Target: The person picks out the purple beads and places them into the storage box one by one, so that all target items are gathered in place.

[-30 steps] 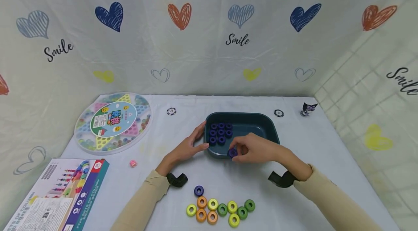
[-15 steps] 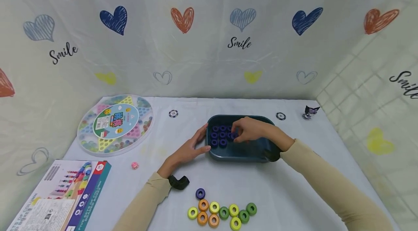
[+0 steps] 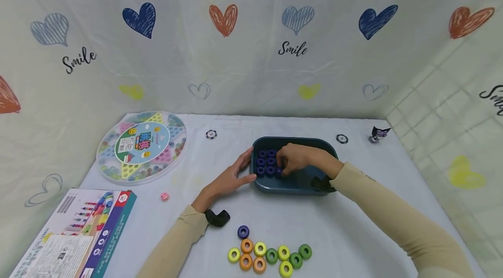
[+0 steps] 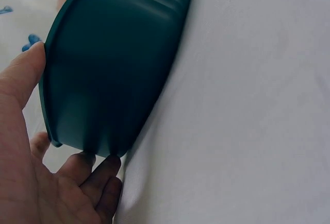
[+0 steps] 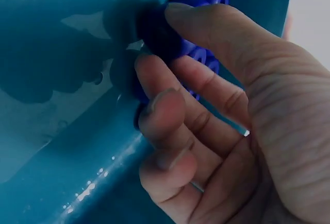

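A dark teal tray [image 3: 302,190] stands toward the back of the table. My left hand [image 3: 226,182] rests at its left end, fingers spread and thumb at the near corner; the left wrist view has fingertips [image 4: 77,165] against the tray's outer wall [image 4: 113,64]. Inside the tray my right hand [image 3: 299,157] pinches a purple bead [image 5: 162,33] between thumb and fingers, low over the floor. Several more purple beads [image 3: 261,161] stand in rows at the tray's left side, and my right fingers partly hide the rightmost ones.
One purple bead [image 3: 243,231] and several orange [image 3: 246,262], yellow [image 3: 260,249] and green beads [image 3: 272,256] lie near the front. A round marble game board [image 3: 141,147] and a box [image 3: 74,234] are at the left. A small figurine [image 3: 378,135] stands back right.
My right hand has carried the purple bead from the tray's near rim into the tray, beside the other purple beads. The left hand stays at the tray's left end.
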A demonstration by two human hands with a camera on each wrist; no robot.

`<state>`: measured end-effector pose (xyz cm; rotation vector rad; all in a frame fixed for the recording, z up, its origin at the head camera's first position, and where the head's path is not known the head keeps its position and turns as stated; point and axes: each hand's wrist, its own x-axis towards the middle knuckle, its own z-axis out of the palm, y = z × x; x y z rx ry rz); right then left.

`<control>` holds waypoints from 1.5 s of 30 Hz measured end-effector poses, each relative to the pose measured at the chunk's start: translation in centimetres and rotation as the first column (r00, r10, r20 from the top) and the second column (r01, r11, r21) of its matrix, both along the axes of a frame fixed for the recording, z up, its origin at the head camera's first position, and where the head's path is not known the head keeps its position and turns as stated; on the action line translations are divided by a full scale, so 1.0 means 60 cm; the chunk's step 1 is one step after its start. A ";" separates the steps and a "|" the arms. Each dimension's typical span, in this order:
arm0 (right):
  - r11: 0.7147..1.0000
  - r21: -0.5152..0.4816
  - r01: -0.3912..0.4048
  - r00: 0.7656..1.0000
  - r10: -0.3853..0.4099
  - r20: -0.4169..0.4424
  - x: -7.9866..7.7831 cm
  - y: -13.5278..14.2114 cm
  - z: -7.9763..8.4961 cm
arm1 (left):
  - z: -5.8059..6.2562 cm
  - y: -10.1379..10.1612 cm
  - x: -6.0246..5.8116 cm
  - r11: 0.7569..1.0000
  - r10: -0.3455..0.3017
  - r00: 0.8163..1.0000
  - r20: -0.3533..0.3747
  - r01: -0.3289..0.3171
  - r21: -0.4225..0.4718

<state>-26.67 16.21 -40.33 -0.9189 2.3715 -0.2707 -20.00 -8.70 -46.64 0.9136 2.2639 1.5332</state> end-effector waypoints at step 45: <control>0.995 0.090 -0.034 0.998 0.028 0.061 0.015 -0.007 -0.001 | -0.058 0.003 -0.025 0.998 0.043 0.999 -0.008 -0.043 0.035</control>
